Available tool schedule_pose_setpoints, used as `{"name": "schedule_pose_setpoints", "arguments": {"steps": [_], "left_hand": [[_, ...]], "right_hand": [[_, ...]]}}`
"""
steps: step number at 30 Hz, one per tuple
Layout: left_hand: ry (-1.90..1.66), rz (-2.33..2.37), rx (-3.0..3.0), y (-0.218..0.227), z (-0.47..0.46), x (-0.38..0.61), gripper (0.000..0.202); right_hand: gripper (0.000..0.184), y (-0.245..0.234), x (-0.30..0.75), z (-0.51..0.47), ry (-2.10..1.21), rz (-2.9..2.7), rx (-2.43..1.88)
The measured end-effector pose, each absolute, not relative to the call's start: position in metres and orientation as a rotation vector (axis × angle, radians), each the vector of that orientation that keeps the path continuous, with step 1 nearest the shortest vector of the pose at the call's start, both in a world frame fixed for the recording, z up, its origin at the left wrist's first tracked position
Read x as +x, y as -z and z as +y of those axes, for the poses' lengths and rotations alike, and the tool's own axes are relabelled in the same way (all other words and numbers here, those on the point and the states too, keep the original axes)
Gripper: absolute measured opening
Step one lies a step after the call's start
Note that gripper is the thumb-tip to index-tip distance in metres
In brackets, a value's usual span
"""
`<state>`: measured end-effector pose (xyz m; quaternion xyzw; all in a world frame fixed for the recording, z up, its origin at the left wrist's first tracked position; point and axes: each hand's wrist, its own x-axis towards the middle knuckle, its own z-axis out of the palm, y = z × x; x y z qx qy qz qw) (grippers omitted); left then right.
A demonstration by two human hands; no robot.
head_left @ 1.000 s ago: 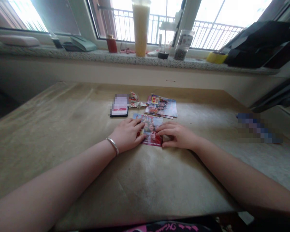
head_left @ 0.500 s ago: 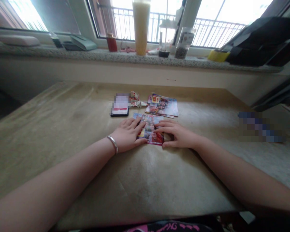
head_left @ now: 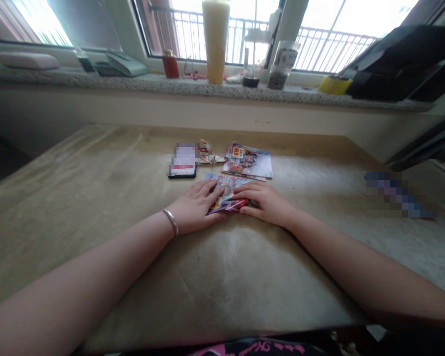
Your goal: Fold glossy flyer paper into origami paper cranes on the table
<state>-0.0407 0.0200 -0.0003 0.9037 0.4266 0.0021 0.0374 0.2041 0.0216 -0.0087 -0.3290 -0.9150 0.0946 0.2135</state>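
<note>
A colourful printed paper sheet (head_left: 227, 194) lies on the tan table (head_left: 96, 188) between my hands, its near edge lifted and folding away from me. My left hand (head_left: 195, 206), with a silver bracelet at the wrist, grips the sheet's left side with curled fingers. My right hand (head_left: 264, 202) grips the right side, fingers bent over the raised edge. Just beyond lie a second printed sheet (head_left: 249, 162) and a small folded paper piece (head_left: 208, 153).
A phone (head_left: 183, 163) lies left of the papers. A blurred object (head_left: 398, 195) rests at the table's right. The stone windowsill (head_left: 133, 84) behind holds a tall yellowish cup (head_left: 215, 42), a red can (head_left: 170, 65), jars, a yellow item and a black bag (head_left: 400, 66).
The flat sheet's near edge has been lifted and folded toward the window. Both hands moved slightly forward and their fingers curled onto it.
</note>
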Motion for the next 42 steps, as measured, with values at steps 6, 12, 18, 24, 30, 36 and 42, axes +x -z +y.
{"name": "schedule_pose_setpoints", "arguments": {"steps": [6, 12, 18, 24, 30, 36, 42], "left_hand": [[-0.005, 1.323, 2.771, 0.000, 0.021, -0.041, 0.064], [0.030, 1.286, 2.794, 0.000, 0.022, -0.044, 0.078], [0.013, 1.197, 2.824, -0.004, 0.023, -0.045, 0.068], [-0.033, 1.273, 2.753, -0.002, 0.025, -0.044, 0.065], [0.024, 1.245, 2.786, -0.012, 0.022, -0.045, 0.061], [0.105, 1.175, 2.826, -0.023, 0.008, -0.043, 0.063], [0.106, 1.166, 2.808, -0.026, 0.004, -0.044, 0.062]], "right_hand": [[0.048, 0.004, 0.214, 0.022, -0.400, -2.555, -0.746], [0.028, 0.006, 0.218, 0.025, -0.489, -2.546, -0.636], [0.013, 0.004, 0.225, 0.029, -0.522, -2.549, -0.596], [0.010, -0.008, 0.236, 0.026, -0.625, -2.574, -0.634], [0.012, -0.017, 0.240, 0.022, -0.766, -2.628, -0.632], [0.019, -0.023, 0.240, 0.012, -0.815, -2.636, -0.883], [0.018, -0.031, 0.219, -0.004, -0.694, -2.508, -1.396]]}}
